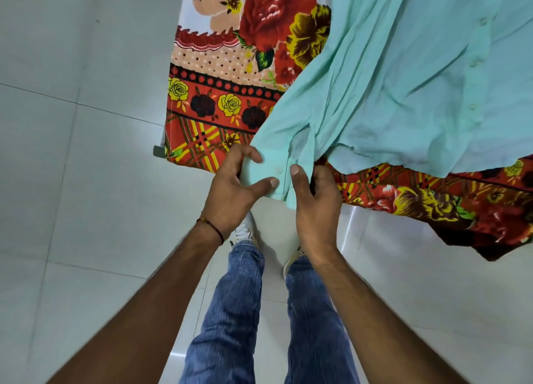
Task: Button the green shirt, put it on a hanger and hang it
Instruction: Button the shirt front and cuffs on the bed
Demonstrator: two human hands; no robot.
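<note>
The left hand (233,187) and right hand (314,204) pinch the green shirt (403,80) at its cuff button (278,169). Thin cloth could slip before fastening.

floral red-yellow cloth (230,75) draped, edge hanging above white tiled floor (86,158); green shirt (403,80) spread on cloth, cuff (268,167) past edge.
</note>
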